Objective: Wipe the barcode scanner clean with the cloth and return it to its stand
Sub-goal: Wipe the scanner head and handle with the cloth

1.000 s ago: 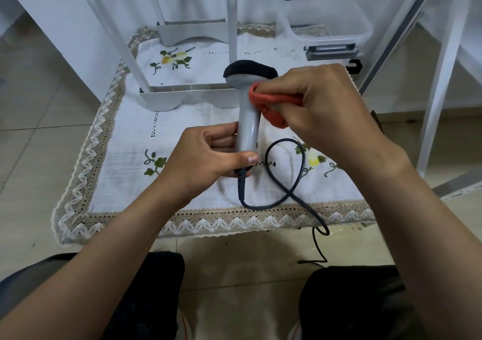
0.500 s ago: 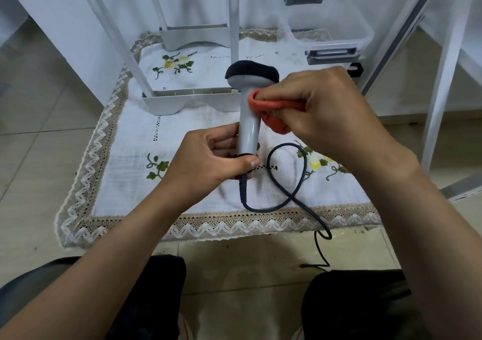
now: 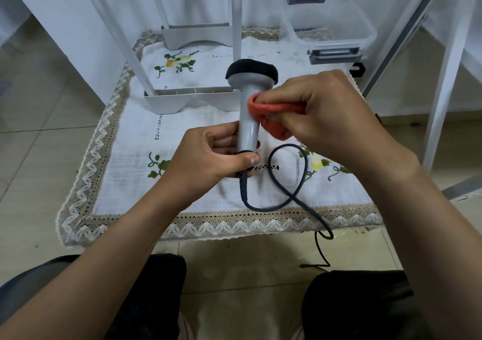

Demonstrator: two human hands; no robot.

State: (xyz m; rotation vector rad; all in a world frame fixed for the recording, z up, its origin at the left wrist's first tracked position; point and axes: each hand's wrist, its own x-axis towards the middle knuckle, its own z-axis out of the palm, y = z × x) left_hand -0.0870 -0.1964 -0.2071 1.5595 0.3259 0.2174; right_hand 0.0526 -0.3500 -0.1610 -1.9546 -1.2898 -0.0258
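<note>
A grey barcode scanner with a black head stands upright above an embroidered white mat. My left hand grips the bottom of its handle, just above the dark cable. My right hand holds a folded orange cloth and presses it against the right side of the handle, below the head. The cable loops across the mat and runs off its front edge onto the floor. A black piece shows at the mat's far right corner; I cannot tell what it is.
A white plastic frame with upright posts stands on the mat behind the scanner. A clear lidded plastic box sits at the back right. White shelf legs rise at the right. Tiled floor surrounds the mat; my knees are at the bottom.
My right hand has slid the cloth down from just under the scanner's head to the middle of the handle. My left hand keeps its grip at the base.
</note>
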